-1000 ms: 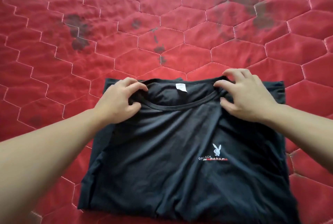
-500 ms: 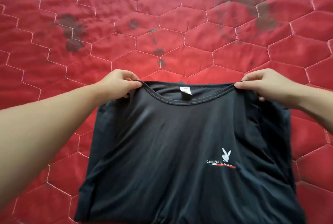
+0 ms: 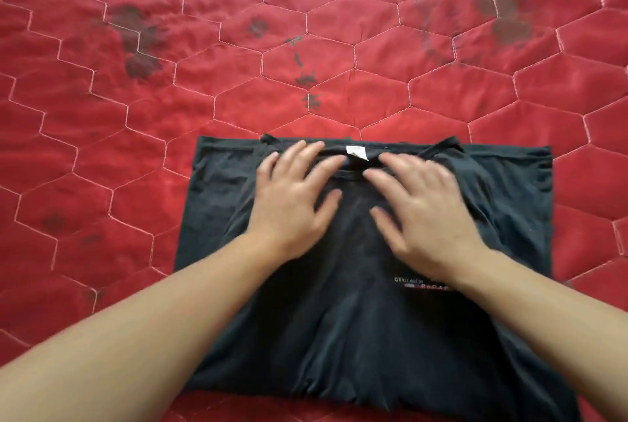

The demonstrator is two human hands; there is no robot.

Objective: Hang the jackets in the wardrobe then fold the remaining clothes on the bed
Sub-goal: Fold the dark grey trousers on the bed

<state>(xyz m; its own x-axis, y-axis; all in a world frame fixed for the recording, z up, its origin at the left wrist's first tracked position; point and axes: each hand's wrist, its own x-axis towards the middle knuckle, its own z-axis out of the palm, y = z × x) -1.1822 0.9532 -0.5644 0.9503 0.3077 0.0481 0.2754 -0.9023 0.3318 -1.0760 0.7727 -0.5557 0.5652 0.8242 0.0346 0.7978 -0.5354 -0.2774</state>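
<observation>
Both palms flat on the black T-shirt just below its collar, left hand and right hand with fingers spread, gripping nothing, likely smoothing the fold. It lies at the quilted red bedspread's near edge.

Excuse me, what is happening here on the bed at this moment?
A person is folding a black T-shirt on a bed covered with a red quilted bedspread. The shirt lies flat, chest side up, with its small white neck label showing at the collar. The left hand and the right hand both rest flat on the shirt just below the collar, fingers spread, as if smoothing the cloth. Neither hand grips anything. Some dark stains mark the bedspread farther away.
</observation>
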